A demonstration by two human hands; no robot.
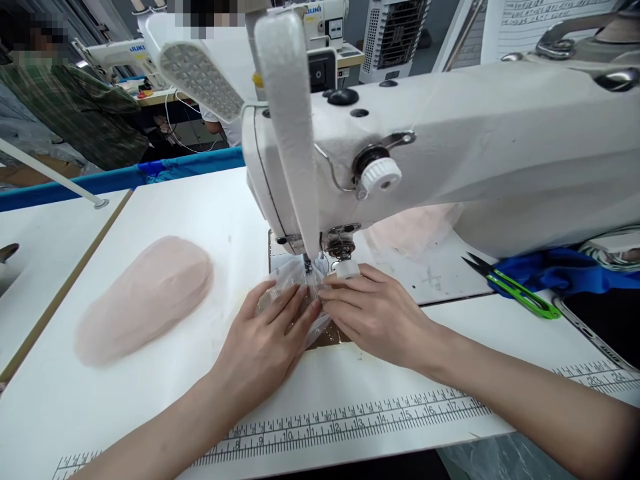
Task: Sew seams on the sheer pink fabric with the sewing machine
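A sheer whitish fabric piece (289, 272) lies gathered under the needle area of a white sewing machine (430, 147). My left hand (270, 333) presses on its left side, fingers bent and the thumb and fingertips gripping the cloth. From the other side, my right hand (375, 313) pinches the same fabric with its fingers close together, just below the presser foot (308, 263). The fingertips of both hands nearly meet in front of the foot. Part of the cloth is hidden beneath them.
A pale pink oval fabric piece (150, 297) lies left on the white table. More pink fabric (413, 230) is behind the machine head. Green thread snips (525, 293) rest at right beside blue cloth (545, 267). A printed ruler (350, 427) runs along the front edge. A person (70, 107) is behind.
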